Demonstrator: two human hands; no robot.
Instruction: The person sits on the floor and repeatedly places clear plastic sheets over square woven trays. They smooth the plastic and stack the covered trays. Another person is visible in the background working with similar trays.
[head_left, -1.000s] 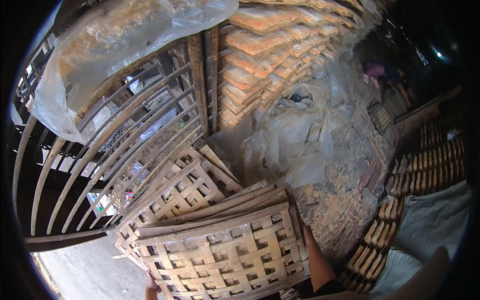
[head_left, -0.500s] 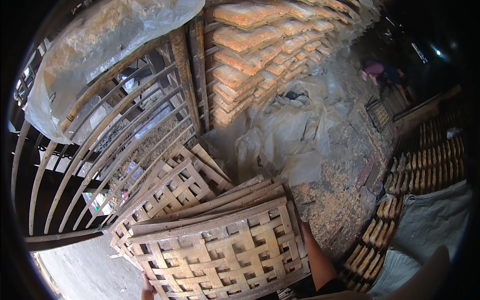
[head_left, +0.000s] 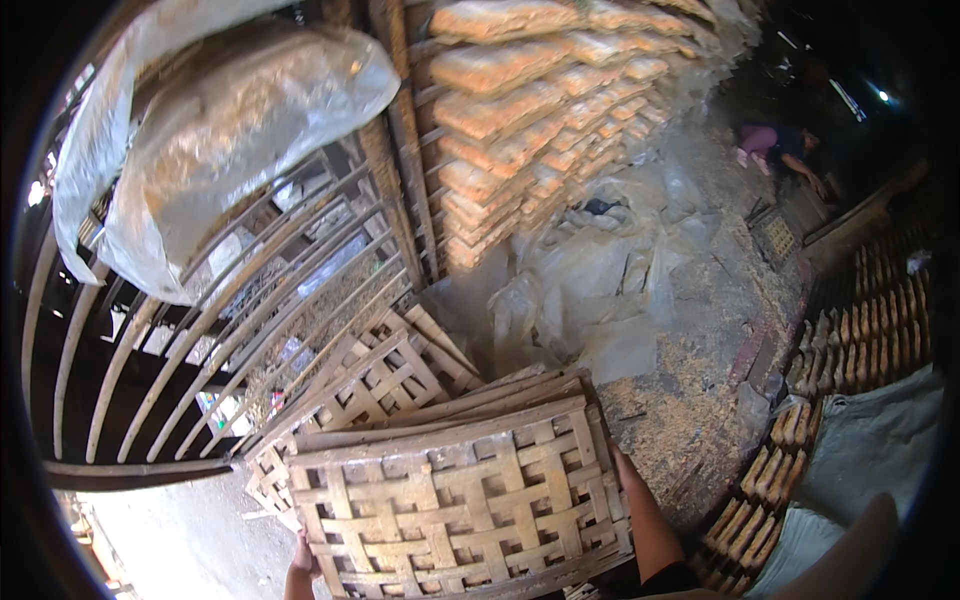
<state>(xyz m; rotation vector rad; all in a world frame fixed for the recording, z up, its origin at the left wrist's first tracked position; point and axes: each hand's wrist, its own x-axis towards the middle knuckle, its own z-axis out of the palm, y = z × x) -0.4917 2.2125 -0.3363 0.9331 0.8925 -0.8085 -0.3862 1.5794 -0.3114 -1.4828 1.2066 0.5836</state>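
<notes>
Woven tray: a flat bamboo lattice tray (head_left: pixel 455 505) is held out low in front of the person, topmost of a small stack of like trays carried between the two hands.
Left hand: the left hand (head_left: pixel 303 555) shows only at the tray's lower left corner, its fingers closed on the rim; the rest is cut off by the picture's lower edge.
Right hand: the right hand (head_left: pixel 628 478) lies along the tray's right edge, pressed against the frame; its fingers are hidden behind the rim, so I cannot tell how they are curled.
Hidden: how many trays are in the held stack is hard to count, as only their far edges show.
Leaning trays: more lattice trays (head_left: pixel 375 385) stand tilted against a dark slatted rack (head_left: pixel 210 330) just beyond the held ones.
Rack shelves: racks (head_left: pixel 530 110) ahead carry rows of pale orange flat pieces, stacked level on level.
Plastic: a clear sheet (head_left: pixel 215 140) is bunched over the top of the slatted rack; crumpled sheets (head_left: pixel 590 270) lie on the floor.
Floor rows: small brownish pieces (head_left: pixel 870 330) stand in rows at the right.
Other person: someone (head_left: pixel 775 150) bends over far off, dim and small.
</notes>
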